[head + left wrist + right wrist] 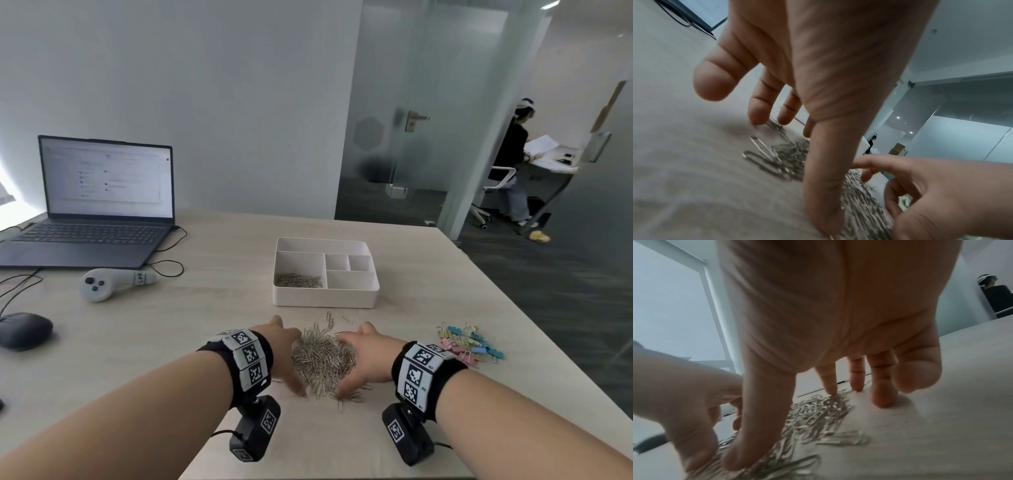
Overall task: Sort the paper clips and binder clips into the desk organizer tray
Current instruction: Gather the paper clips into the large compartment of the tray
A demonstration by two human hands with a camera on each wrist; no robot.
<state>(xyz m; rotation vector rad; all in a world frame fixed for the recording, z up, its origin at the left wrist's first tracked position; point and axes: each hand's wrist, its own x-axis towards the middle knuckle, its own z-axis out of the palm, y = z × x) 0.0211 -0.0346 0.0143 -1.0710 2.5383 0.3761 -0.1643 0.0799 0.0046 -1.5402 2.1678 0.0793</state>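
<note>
- The left hand and the right hand stood on edge on the counter, low in the middle of the head view, palms facing each other across the heap of paper clips.
- Both hands were spread wide, fingers nearly straight and slanting down; they cupped the heap from either side without closing round it.
- From the left wrist camera, the left hand had its fingertips touching the far clips of the pile, with the right hand at the lower right of that frame.
- From the right wrist camera, the right hand had its fingers down on the counter beside the clips, and the left hand came in from the left edge.
- A few stray clips lay just above the heap in the frame.
- The organizer tray, white and divided, sat above the hands at the frame's centre; its large left compartment held some paper clips.
- The pastel binder clips lay in a loose cluster right of the right hand, apart from it.
- At upper left were an open laptop, a white controller below it, and a dark mouse at the left edge.
</note>
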